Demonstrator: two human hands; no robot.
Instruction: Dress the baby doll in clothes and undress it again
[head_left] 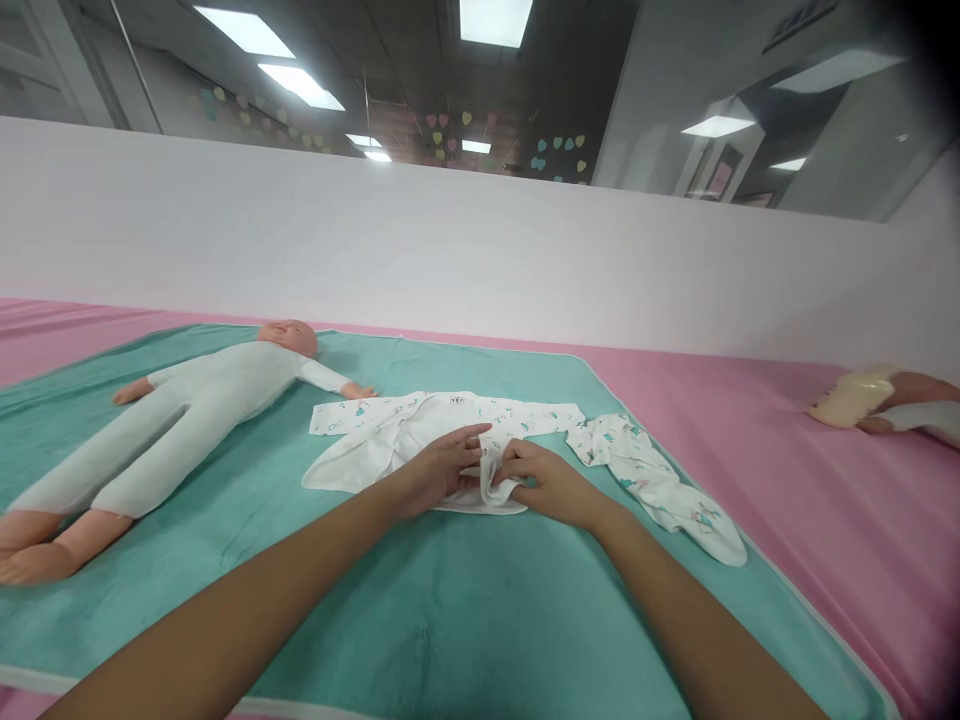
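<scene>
A white baby shirt [397, 430] with a small coloured print lies spread on the teal mat [465, 610], its long sleeves out to the sides. Over its lower front, my left hand [439, 470] has its index finger stretched out, the other fingers closed at a raised fold; their tips are partly hidden. Close by, my right hand [555, 485] pinches the same fold of white cloth between thumb and fingers. Matching printed baby pants [660, 480] lie crumpled to the right of the shirt.
On the left a baby doll [217, 390] in a white suit lies on its back. At the far right are a yellowish bottle-like object [851, 395] and part of another doll [926, 405] on a pink cover [750, 430]. Behind stands a low white wall [450, 260] below glass.
</scene>
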